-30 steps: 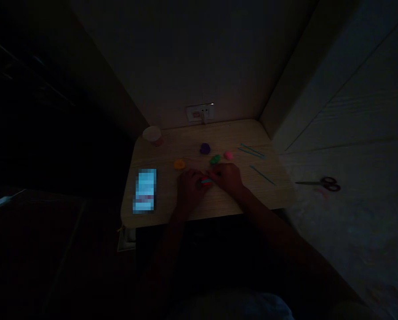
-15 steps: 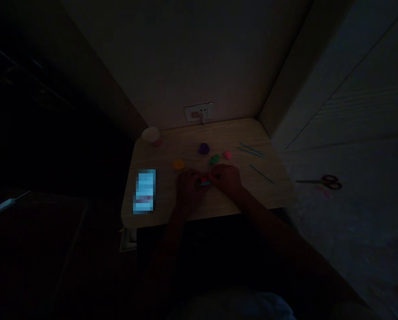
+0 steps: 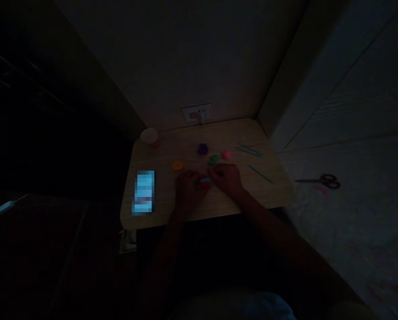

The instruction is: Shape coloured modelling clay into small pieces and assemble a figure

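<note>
My left hand point(image 3: 188, 189) rests at the front middle of the small wooden table, fingers curled round a small red and light-blue lump point(image 3: 204, 181) that looks like modelling clay. From the other side my right hand point(image 3: 228, 178) meets it, thumb and fingers pinched at the light-blue part. Fingers and dim light hide much of the lump. Just beyond the hands lie a green lump point(image 3: 213, 159), a pink ball point(image 3: 226, 155), a purple lump point(image 3: 203, 149) and an orange lump point(image 3: 177, 165).
A phone with a lit screen point(image 3: 143, 193) lies at the table's left. Behind it stands a paper cup point(image 3: 150, 137). Thin blue-green sticks point(image 3: 260, 174) lie at the right. Scissors point(image 3: 322, 181) rest on a pale surface beyond the table. A wall socket point(image 3: 197, 114) holds a plug.
Between my hands the lump has turned: its light-blue part now shows above the red, where red was uppermost before. Both hands stay in nearly the same place.
</note>
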The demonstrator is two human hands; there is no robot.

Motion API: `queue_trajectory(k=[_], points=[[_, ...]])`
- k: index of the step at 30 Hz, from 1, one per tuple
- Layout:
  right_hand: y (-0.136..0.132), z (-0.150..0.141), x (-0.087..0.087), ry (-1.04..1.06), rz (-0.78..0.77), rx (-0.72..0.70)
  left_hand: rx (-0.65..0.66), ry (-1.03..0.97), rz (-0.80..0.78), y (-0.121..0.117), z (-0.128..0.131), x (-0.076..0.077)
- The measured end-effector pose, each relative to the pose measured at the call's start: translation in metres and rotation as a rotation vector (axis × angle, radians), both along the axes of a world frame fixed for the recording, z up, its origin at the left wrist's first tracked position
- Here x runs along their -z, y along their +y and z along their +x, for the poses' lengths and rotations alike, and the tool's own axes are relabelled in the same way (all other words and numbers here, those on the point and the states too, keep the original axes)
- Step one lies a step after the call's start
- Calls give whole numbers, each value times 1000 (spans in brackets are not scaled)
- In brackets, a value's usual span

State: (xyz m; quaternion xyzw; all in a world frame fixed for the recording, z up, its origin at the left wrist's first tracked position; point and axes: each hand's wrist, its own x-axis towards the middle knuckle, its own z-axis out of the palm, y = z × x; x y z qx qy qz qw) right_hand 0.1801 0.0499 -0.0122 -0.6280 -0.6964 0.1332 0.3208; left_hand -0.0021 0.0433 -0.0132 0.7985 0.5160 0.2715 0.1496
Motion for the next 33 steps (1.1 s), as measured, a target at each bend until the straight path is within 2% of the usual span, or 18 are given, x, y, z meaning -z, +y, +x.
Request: queue_trajectory(k=[3,11,19,25,28,33], points=[[1,1,-2,24,-23,50,23,-19,6,-1,0,-2],[1,-3,-3,-171,-108,54,31,-41,27,-3,-2,1],[-1,-2,-5,-56,-75,71,53,-117,17,-2,-5,2],[-1,-4,-9,-108,-145,40,64,-124,14,0,-6,4],[0,-3,-9,-47,-128,52,66,-129,35,1,-6,6],[1,1,-5,220,-56,131,21,-181,47,1,-7,10]])
